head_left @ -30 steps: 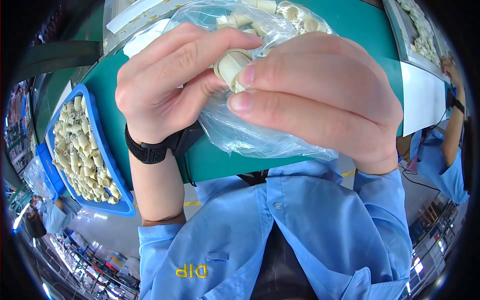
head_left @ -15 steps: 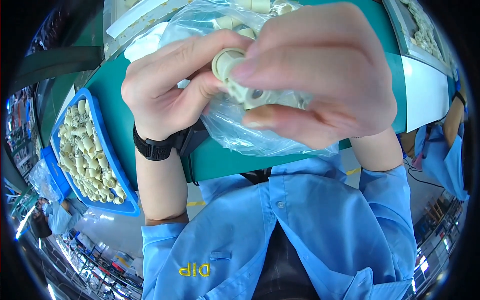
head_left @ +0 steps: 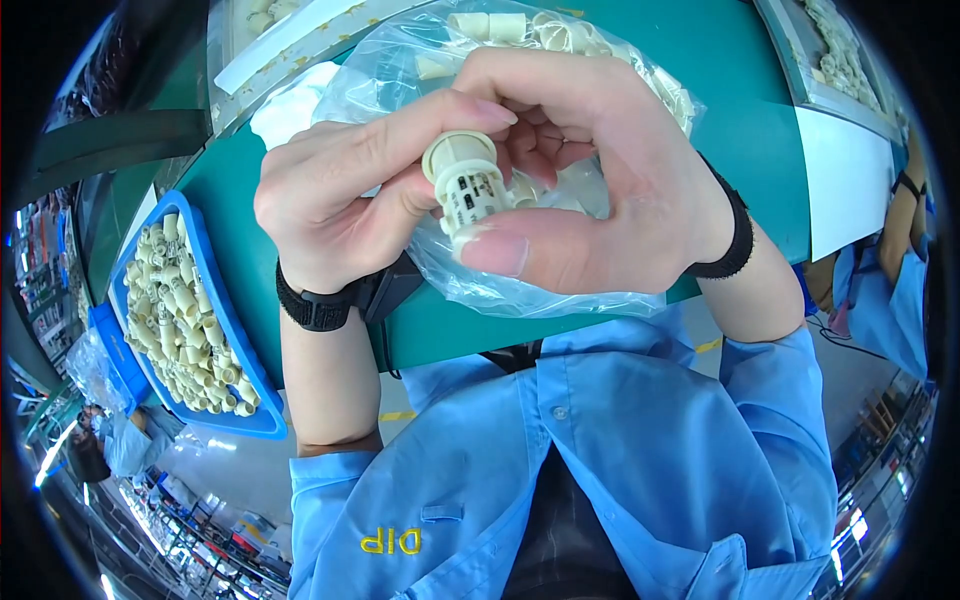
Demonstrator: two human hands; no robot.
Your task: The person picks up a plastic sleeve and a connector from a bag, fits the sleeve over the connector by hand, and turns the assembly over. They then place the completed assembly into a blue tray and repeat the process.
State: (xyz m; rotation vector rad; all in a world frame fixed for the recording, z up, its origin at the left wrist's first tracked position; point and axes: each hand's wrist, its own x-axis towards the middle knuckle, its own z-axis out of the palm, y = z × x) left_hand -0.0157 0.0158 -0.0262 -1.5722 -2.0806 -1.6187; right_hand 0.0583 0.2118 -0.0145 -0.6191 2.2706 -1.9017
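A cream plastic cylindrical part (head_left: 468,180) with a wide round collar and small dark components on its side is held between my hands. My left hand (head_left: 335,190) pinches its collar end between thumb and forefinger. My right hand (head_left: 620,180) curls round the other end, its thumb pressed on the lower tip and its fingers behind. Beneath both hands lies a clear plastic bag (head_left: 400,70) with several cream tubular pieces (head_left: 570,32) in it.
A blue tray (head_left: 262,415) heaped with cream parts stands at the left of the green table (head_left: 750,150). Metal-edged trays (head_left: 835,110) are at the far corners, and a white sheet (head_left: 850,185) is at the right. Another person's arm (head_left: 905,200) shows at the right edge.
My right hand has turned and moved down, its thumb now on the part's lower end. The part's side with dark components now shows. My left hand keeps its pinch and shifts slightly.
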